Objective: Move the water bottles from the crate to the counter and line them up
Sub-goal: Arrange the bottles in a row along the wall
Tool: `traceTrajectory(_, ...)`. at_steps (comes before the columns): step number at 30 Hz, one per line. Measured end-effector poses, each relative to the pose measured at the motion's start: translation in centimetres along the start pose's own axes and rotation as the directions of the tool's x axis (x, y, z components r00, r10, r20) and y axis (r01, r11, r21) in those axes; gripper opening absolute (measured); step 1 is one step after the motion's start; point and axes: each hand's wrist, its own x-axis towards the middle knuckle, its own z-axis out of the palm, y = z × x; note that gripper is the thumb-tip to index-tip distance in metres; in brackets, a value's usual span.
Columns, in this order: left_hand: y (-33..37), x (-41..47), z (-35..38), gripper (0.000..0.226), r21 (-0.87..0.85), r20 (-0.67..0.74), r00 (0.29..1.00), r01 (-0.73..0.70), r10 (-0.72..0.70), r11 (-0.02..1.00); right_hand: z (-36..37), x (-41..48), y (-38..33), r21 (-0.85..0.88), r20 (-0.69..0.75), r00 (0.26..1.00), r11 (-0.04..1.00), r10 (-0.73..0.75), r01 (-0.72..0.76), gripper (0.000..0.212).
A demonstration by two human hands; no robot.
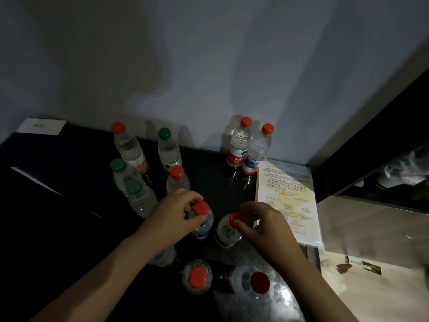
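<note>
Our left hand (173, 213) and right hand (262, 223) each pinch a red-capped clear plastic water bottle (201, 218) by its cap on the dark counter (69, 173); we risk toppling close neighbours.

A pale wall (209, 54) is seen filling the upper half, crossed by soft shadows under dim light. A dark counter (58, 182) is set against it. At three o'clock a printed sheet (287, 201) is laid flat. At nine o'clock a white card (41, 126) is propped at the wall. At four o'clock a lighter floor (371, 298) is seen.
</note>
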Motion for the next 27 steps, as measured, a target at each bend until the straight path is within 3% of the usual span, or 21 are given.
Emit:
traceTrajectory(10, -0.7, 0.7, 1.3, 0.042, 0.024, 0.03, 0.999, 0.028, -0.029, 0.999, 1.2, -0.1, -0.3, -0.02, 0.061, 0.998, 1.0, -0.004, 0.005, 0.043)
traceTrajectory(14, -0.4, 1.3, 1.5, 0.029, 0.068, 0.003, 1.0, -0.002, 0.002, 0.998, 1.2, 0.3, -0.1, -0.017, 0.088, 0.996, 0.999, -0.027, 0.028, 0.04)
traceTrajectory(18, -0.5, 1.7, 1.5, 0.018, 0.05, -0.007, 1.0, 0.001, 0.0, 0.999, 1.0, 0.6, 0.2, -0.002, 0.06, 0.998, 1.0, -0.017, 0.017, 0.035)
traceTrajectory(27, 0.4, 4.0, -0.9, 0.026, -0.024, -0.051, 0.994, -0.094, 0.093, 0.995, -1.4, 3.2, 0.5, 0.009, -0.061, 0.998, 1.0, 0.002, -0.002, 0.032)
